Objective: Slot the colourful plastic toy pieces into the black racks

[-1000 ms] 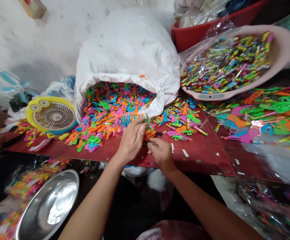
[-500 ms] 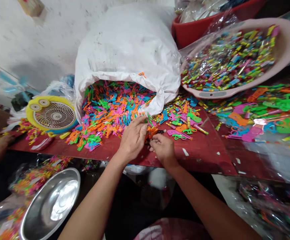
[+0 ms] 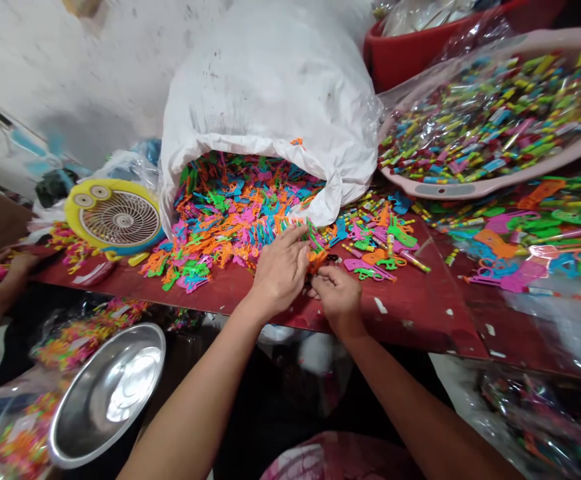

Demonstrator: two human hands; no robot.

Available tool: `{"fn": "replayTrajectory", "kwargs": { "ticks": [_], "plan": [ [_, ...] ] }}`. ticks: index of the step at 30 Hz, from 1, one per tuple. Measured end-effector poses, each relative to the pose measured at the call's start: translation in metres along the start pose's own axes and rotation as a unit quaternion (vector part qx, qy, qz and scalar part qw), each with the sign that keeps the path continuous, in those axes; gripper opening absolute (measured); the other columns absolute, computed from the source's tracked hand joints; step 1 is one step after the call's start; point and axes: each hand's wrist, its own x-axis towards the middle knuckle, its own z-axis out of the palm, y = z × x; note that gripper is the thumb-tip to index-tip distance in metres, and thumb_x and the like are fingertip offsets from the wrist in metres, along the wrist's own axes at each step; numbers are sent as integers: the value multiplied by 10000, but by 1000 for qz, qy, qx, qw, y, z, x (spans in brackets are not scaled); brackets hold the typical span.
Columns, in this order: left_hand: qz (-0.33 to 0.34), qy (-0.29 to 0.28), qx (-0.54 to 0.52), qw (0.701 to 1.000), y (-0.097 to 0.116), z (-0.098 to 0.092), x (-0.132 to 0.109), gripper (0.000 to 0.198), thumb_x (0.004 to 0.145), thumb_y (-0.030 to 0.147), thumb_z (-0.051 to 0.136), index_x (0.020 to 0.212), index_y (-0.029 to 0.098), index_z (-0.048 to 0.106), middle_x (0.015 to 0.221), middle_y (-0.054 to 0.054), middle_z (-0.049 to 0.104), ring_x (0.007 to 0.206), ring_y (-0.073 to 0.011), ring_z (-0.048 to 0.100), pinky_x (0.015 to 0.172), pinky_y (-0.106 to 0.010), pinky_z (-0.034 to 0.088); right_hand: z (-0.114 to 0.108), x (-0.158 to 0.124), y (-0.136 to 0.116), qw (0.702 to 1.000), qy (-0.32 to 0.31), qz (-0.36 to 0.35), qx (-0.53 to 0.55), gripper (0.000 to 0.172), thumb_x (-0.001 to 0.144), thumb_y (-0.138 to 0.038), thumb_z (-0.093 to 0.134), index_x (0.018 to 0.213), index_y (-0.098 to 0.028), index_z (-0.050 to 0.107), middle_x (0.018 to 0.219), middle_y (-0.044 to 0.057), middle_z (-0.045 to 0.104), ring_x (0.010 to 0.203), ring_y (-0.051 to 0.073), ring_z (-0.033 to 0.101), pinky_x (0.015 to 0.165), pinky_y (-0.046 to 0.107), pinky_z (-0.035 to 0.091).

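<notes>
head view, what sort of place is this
Probably a small toy workshop: a big open white sack has colourful pieces spread from it onto a red table, and a pink basin holds many small coloured tubes.

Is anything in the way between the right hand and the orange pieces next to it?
Nothing visible stands between the right hand and the orange pieces, which lie right beside the left hand. Whether the right hand touches them is unclear.

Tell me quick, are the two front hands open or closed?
Left hand: fingers stretched out by the colorful plastic pieces; can't tell if it's holding any.
Right hand: fingers curled by the orange pieces; can't tell what's in its grip.
</notes>
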Motion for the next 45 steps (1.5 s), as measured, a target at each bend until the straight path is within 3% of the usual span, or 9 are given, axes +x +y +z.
{"fn": "replayTrajectory", "kwargs": {
  "ticks": [3,9,16,19,26,32,37,41,45],
  "plan": [
    [-14,2,6,1000,2,0,-1,423,1032,275,307,1166,149,688,1438,-65,566,1397,-212,453,1171,-405,392,-3,0,-3,1000,-16,-23,-10,128,659,-303,647,706,-185,665,586,-31,591,485,119,601,489,228,484],
    [-7,-3,12,1000,2,-1,-1,437,1032,275,295,1152,158,699,1442,-62,562,1393,-207,459,1184,-389,367,-1,6,-8,996,-3,83,30,203,593,-320,693,724,-174,640,492,-21,599,446,145,603,446,228,465],
    [-35,-15,6,999,6,-3,4,421,1026,294,313,1047,181,718,1457,-48,550,1399,-228,451,1150,-425,400,-9,-8,0,980,-29,-120,-159,140,764,-315,588,785,-199,663,691,3,627,530,123,588,528,245,488],
    [-31,-23,6,999,7,-5,3,422,1026,301,309,1061,194,716,1477,-39,529,1412,-224,432,1143,-430,400,-13,-1,-4,973,-47,-126,-186,90,753,-273,578,704,-210,621,617,-17,584,528,125,574,526,239,481],
    [-29,-36,14,999,8,-10,3,449,1029,302,296,974,206,731,1479,-31,526,1419,-219,424,1142,-432,399,-7,10,-16,997,-46,56,-20,263,644,-390,722,765,-169,648,544,-5,629,491,160,637,468,247,505],
    [-41,-39,16,998,7,-10,3,423,1022,281,317,1037,189,729,1481,-41,525,1421,-228,421,1152,-431,391,-4,-3,-9,997,-28,-50,-50,235,706,-417,702,717,-188,649,604,-9,639,533,146,627,531,267,554],
    [-29,-35,22,999,6,-7,2,428,1025,305,318,1027,199,733,1475,-38,531,1415,-238,430,1139,-450,403,-23,20,-60,991,79,-67,82,324,716,-487,730,754,-202,582,584,-24,622,496,134,620,482,241,508],
    [-1,-20,20,1000,5,-6,3,443,1026,307,311,1005,184,736,1447,-64,555,1393,-225,456,1159,-425,382,-51,37,-88,984,89,-134,-77,340,764,-522,687,796,-191,620,564,-35,591,451,113,539,448,224,413],
    [17,-37,-24,999,2,-14,1,425,1016,428,370,1265,210,636,1470,-81,527,1408,-232,433,1144,-455,383,-100,58,-76,904,133,-201,-353,380,806,-523,615,601,-206,573,529,-9,545,500,130,474,495,258,312]
  ]
}}
